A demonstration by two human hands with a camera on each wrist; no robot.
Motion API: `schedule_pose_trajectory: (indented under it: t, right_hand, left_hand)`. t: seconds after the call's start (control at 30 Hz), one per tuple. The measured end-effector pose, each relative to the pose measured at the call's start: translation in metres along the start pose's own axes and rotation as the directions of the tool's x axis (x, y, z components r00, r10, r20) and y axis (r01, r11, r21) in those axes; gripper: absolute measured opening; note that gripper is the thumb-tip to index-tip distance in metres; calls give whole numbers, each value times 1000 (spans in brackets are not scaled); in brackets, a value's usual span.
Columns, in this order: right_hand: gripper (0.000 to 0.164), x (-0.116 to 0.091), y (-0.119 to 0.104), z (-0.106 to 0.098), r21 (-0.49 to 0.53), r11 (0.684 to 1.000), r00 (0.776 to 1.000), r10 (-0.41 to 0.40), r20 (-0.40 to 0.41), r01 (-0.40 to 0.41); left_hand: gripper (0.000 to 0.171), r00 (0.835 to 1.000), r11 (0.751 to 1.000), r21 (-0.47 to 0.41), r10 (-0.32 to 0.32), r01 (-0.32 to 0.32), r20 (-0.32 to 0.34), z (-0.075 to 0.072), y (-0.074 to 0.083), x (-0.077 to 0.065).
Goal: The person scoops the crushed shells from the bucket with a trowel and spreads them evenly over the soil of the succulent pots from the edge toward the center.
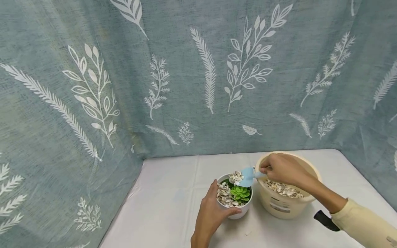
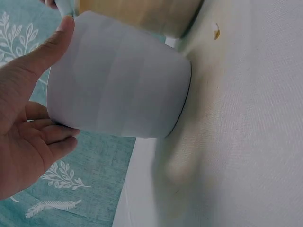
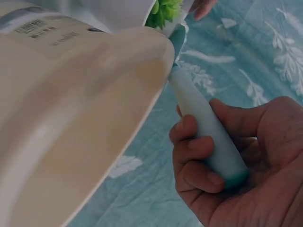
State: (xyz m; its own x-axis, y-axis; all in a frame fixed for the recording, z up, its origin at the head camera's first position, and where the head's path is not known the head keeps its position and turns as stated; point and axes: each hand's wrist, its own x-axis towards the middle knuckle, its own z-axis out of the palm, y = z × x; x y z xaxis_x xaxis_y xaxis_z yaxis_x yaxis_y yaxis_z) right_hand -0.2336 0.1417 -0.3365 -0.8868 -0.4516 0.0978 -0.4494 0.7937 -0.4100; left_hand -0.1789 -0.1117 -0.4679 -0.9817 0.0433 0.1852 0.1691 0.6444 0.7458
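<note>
A white pot (image 1: pixel 238 216) stands on the table, holding a green artificial-looking succulent (image 1: pixel 240 193) and pale stone or shell chips (image 1: pixel 224 194). My left hand (image 1: pixel 210 210) holds it near the rim, with the thumb on the near side and fingers at the left; the left wrist view shows the pot's smooth wall (image 2: pixel 118 78). Over the pot's far rim is a small light-blue trowel (image 1: pixel 247 177), its blade carrying a heap of chips (image 1: pixel 236 177). My right hand (image 1: pixel 283 168) grips the trowel's handle (image 3: pixel 203 120) with curled fingers, above the tub's left rim.
A cream plastic tub (image 1: pixel 266 198) with more chips (image 1: pixel 283 189) inside stands right of the pot, close to it. The white-covered table (image 1: pixel 167 199) meets a teal leaf-print curtain (image 1: pixel 180 86) behind. A black object (image 1: pixel 326 220) shows beside the right sleeve.
</note>
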Motion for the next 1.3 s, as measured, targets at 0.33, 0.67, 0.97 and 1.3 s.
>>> schedule_pose_trajectory:
  t: [0.33, 0.67, 0.97, 1.3]
  right_hand:
    - [46, 24, -28, 4, -193, 980, 999, -40, 35, 46]
    - [27, 26, -43, -5, -315, 948, 998, -52, -21, 42]
    - [10, 13, -37, -8, -305, 952, 992, -74, -101, 39]
    - [15, -26, -1, -29, -159, 986, 961, 13, -275, -58]
  left_hand:
    - [125, 1000, 1000, 6, -8, 8, -6, -2, 0, 0]
    - [124, 1000, 1000, -9, 7, -8, -14, -1, 0, 1]
    - [124, 1000, 1000, 7, -1, 1, -14, -1, 1, -1]
    - [122, 999, 1000, 13, 12, -12, 32, 1, 5, -2]
